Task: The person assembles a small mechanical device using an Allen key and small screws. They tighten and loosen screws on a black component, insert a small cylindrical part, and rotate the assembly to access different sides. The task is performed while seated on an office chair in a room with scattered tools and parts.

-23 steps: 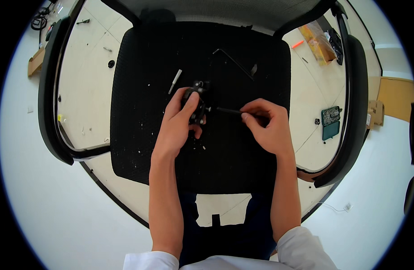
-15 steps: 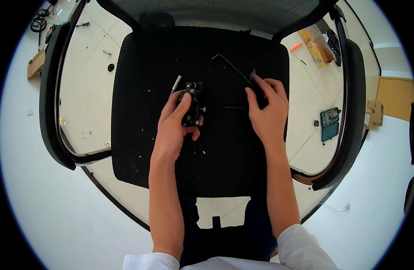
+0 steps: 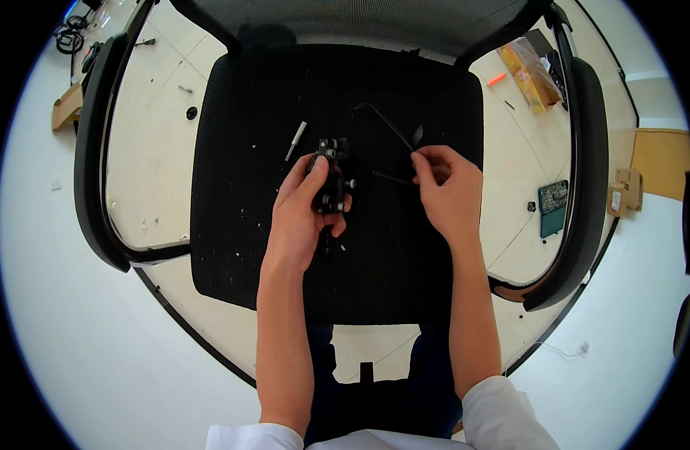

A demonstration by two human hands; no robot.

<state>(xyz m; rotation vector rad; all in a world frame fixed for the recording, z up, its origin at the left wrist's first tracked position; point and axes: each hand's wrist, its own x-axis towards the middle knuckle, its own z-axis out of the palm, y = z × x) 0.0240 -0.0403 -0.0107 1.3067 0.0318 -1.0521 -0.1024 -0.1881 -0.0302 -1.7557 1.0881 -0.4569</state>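
Observation:
My left hand (image 3: pixel 298 201) is closed around a small black mechanical part (image 3: pixel 329 180) with several silver screws, held above the black chair seat (image 3: pixel 232 225). To the right, my right hand (image 3: pixel 448 184) pinches the near end of a long black hex key (image 3: pixel 390 124); its bent end points away and to the left. A shorter dark rod (image 3: pixel 390 177) lies beside the right fingertips, partly hidden by them. Just beyond those fingertips is a small dark grey piece (image 3: pixel 418 135). A silver-white bit or small driver (image 3: pixel 296 140) rests on the seat beyond my left hand.
Armrests (image 3: pixel 97 157) flank the seat, and a mesh backrest (image 3: pixel 367 26) rises at the far side. On the floor to the right are a green case (image 3: pixel 553 208), a yellow package (image 3: pixel 531 75) and a cardboard box (image 3: pixel 625 191). Another box (image 3: pixel 67 106) stands left.
My right fingers have closed on the near end of the hex key, which looks blurred and slightly shifted. My left hand still holds the black part; the whole view has shifted slightly.

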